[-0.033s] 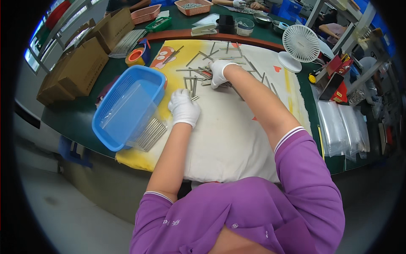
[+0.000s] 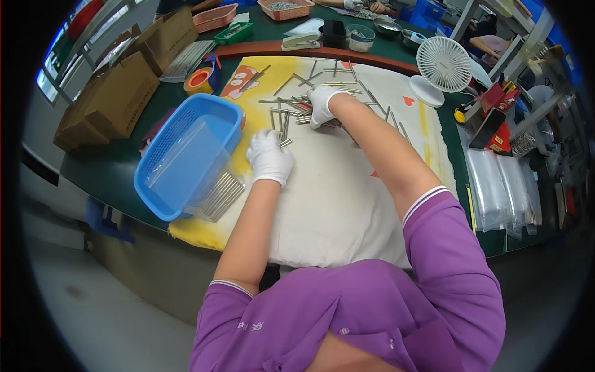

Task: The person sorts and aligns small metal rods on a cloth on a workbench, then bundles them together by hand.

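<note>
Thin metal rods (image 2: 284,124) lie scattered over a pale padded cloth (image 2: 334,198). My left hand (image 2: 269,159), in a white glove, is closed round a few rods whose ends stick out by its fingertips. Farther off and to the right, my white-gloved right hand (image 2: 323,106) reaches into the thickest part of the pile. Its fingers curl down at the rods, and the glove hides whether any are gripped. Left of my left hand, a clear plastic bag (image 2: 217,197) with a row of rods in it leans over the rim of a blue basket (image 2: 145,170).
Cardboard boxes (image 2: 118,99) and a tape dispenser (image 2: 201,79) stand at the left. A white fan (image 2: 443,65) is at the far right, above stacked clear bags (image 2: 496,186). Along the back are a stapler (image 2: 300,41) and pink baskets (image 2: 285,8). Another person's gloved hand (image 2: 354,5) shows there.
</note>
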